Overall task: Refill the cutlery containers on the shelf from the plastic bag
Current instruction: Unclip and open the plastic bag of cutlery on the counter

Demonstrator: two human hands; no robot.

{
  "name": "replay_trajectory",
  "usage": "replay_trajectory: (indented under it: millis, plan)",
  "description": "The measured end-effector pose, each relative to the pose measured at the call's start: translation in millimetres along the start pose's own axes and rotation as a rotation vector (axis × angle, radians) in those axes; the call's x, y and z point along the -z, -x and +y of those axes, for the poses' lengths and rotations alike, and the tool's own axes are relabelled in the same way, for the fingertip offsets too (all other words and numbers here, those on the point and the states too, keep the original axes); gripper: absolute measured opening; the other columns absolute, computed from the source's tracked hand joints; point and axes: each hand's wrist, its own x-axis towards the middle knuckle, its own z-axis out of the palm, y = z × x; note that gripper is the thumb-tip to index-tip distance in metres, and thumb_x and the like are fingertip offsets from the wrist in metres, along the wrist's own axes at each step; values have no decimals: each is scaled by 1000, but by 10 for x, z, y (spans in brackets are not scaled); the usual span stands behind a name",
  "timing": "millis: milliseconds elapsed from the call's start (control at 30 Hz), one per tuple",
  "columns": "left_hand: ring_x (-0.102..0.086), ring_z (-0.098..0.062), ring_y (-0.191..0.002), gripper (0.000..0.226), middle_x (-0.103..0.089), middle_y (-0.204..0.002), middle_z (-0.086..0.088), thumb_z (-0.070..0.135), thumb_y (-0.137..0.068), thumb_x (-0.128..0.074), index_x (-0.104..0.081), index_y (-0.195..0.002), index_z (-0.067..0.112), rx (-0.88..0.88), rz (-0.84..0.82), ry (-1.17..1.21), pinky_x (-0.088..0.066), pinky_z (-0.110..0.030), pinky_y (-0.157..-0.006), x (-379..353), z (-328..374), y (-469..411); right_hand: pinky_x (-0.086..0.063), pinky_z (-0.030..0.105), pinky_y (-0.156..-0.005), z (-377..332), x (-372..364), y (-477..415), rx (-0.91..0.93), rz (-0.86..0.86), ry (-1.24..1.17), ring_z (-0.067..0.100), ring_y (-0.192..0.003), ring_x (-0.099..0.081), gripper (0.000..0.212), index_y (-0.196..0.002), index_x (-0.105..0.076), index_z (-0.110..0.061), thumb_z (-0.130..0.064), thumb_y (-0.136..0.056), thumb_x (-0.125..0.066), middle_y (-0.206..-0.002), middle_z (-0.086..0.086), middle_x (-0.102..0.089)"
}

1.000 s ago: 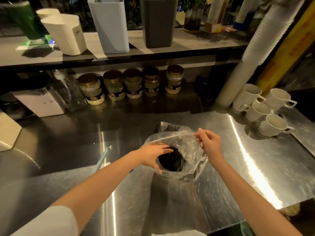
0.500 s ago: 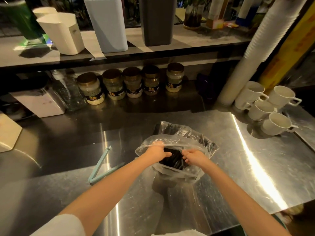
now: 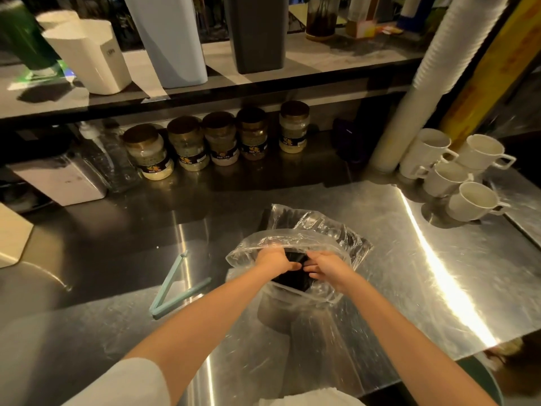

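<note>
Plastic bag (image 3: 328, 230): clear and crumpled, stood on the tabletop (image 3: 424, 273) at centre frame, with its mouth opened upward. Black contents (image 3: 292, 278) were seen inside, too dark to be told apart piece by piece.

Left hand (image 3: 273, 259): entered at the bag mouth from the lower left, with fingers bent down toward the black contents. Grip: whether anything was pinched could not be told.

Right hand (image 3: 329, 268): placed at the bag mouth from the lower right, fingertips pointed left and close to those of the left hand. Grip: a hold on anything could not be told.

Shelf (image 3: 336, 64): run across the upper frame, above the tabletop. Three tall containers were stood on it: white container (image 3: 90, 54) at upper left, pale blue container (image 3: 169, 39) just beside it, and dark grey container (image 3: 257, 30) at upper centre. Their insides were not shown.

Jars (image 3: 221, 139): five, lidded, lined up under the shelf at the back of the tabletop.

Teal clip (image 3: 171, 285): laid open in a V on the tabletop, left of the bag and apart from it.

White mugs (image 3: 468, 171): four, grouped at the right of the frame, next to a tall stack of white cups (image 3: 424, 83) leaned toward the upper right.
</note>
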Motion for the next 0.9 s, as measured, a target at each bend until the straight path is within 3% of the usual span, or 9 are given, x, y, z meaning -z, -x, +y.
replay_trajectory:
  millis: [167,300,367,433,600,667,800,900]
  plan:
    - [-55,-22,-116,76,-59,-125,-4,70,-75,-58,-51,-130,18,104,-24,38,-44,-29,-91,-60,54,20,-50,29,-92,46,49,-17,-14,0,8,22,-107,-60,37,-127,-50,1,-23,-100,-43,-122,15,-60]
    - [-49,-25,-124,65,-51,-136,-9,52,-86,-59,-46,-136,13,100,-91,160,-40,-29,-99,-127,92,13,-48,22,-65,56,71,-26,-5,48,67,11,-69,-55,30,-107,-62,-1,-26,-96,-50,-83,5,-62]
    - [-47,-25,-124,58,-49,-137,-10,43,-90,-58,-46,-136,11,107,-133,242,-39,-30,-100,-156,101,27,-46,19,-59,44,75,-17,-6,42,83,10,-64,-54,27,-97,-63,-4,-27,-96,-50,-80,5,-61]
    - [-46,-25,-125,56,-47,-139,-10,38,-90,-59,-46,-137,11,100,-164,325,-39,-30,-100,-135,95,57,-47,20,-61,8,80,9,8,36,101,11,-65,-55,29,-95,-61,-5,-31,-96,-49,-83,5,-61]
    - [-39,-27,-132,61,-41,-144,-10,32,-88,-65,-42,-139,7,123,-247,588,-34,-30,-103,-83,15,77,-47,25,-85,-63,98,48,5,25,233,10,-80,-55,35,-91,-61,-12,-43,-96,-46,-90,-2,-60]
    - [-44,-27,-126,56,-46,-138,-12,24,-88,-65,-44,-136,4,154,-271,686,-37,-32,-100,-39,-3,134,-48,26,-87,-80,110,72,24,15,252,11,-82,-57,35,-97,-62,-11,-43,-95,-48,-94,0,-62]
    - [-62,-20,-78,29,-64,-94,-10,9,-87,-65,-59,-115,2,199,-358,908,-51,-36,-85,44,-42,226,-49,21,-77,-182,95,206,60,16,279,11,-78,-57,31,-100,-64,-8,-36,-95,-50,-93,4,-63]
    - [-60,-21,-88,10,-61,-96,-9,7,-85,-68,-61,-93,5,199,-336,923,-50,-35,-88,83,-39,253,-48,18,-74,-229,108,338,160,-11,336,10,-81,-59,24,-101,-62,-13,-33,-96,-50,-91,0,-63]
